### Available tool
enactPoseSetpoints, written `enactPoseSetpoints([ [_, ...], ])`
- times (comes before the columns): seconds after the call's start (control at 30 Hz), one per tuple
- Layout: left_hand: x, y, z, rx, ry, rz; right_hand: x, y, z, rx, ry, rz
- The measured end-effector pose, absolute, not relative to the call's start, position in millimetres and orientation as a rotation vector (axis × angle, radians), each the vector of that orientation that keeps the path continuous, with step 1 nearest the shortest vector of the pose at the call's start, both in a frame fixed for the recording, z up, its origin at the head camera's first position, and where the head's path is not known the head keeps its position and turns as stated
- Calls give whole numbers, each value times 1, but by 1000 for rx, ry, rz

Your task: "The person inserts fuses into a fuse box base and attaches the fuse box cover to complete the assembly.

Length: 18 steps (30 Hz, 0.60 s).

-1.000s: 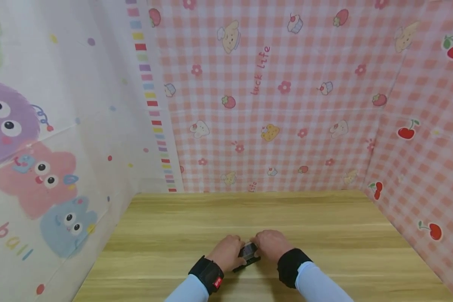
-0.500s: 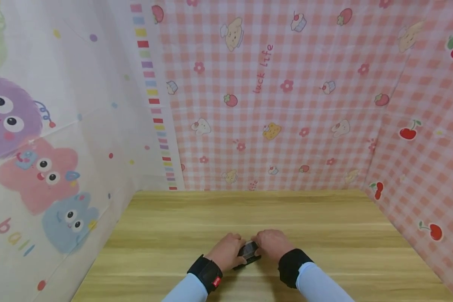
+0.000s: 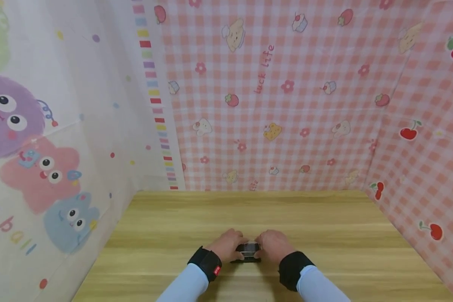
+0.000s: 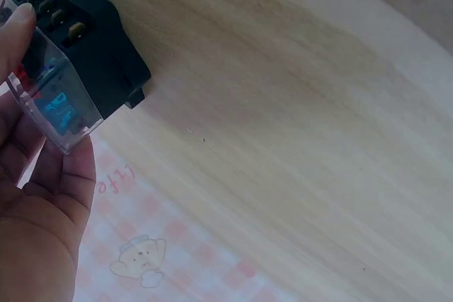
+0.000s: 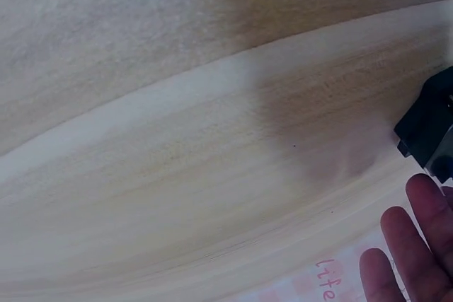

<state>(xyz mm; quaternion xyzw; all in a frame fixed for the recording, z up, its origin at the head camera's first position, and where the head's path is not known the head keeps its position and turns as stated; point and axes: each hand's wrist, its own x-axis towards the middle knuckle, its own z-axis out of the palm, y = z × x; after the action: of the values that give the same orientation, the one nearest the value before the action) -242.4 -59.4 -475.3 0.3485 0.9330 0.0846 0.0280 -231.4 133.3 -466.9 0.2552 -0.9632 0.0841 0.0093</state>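
Observation:
A small relay with a clear cover (image 3: 250, 247) sits in a black socket base (image 3: 248, 259) low in the middle of the head view. My left hand (image 3: 226, 246) grips its left end, thumb on the near side. At the right end, my right hand (image 3: 274, 246) holds it between thumb and fingers. In the left wrist view, blue and red parts show through the clear cover (image 4: 71, 100), and brass screws line the black base (image 4: 117, 54). Only a corner of the base (image 5: 425, 122) appears in the right wrist view, above the outstretched fingertips (image 5: 400, 228); the thumb is hidden there.
The wood-grain table (image 3: 166, 218) extends around both hands. A pink checked cloth (image 3: 309, 109) hangs behind and along the right side. On the left hangs a white cloth (image 3: 98, 126) with cartoon figures. Both wrists wear black bands (image 3: 205, 263).
The relay and its base have turned from a slant to lie roughly parallel with the table's back edge. My left hand has shifted slightly away from me; the right hand stays nearly in place.

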Motion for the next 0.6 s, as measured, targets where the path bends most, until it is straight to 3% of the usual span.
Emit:
enactPoseSetpoints([
  [0.6, -255, -49, -469, 1116, 2921, 150, -235, 138, -458, 704, -3005, 313],
])
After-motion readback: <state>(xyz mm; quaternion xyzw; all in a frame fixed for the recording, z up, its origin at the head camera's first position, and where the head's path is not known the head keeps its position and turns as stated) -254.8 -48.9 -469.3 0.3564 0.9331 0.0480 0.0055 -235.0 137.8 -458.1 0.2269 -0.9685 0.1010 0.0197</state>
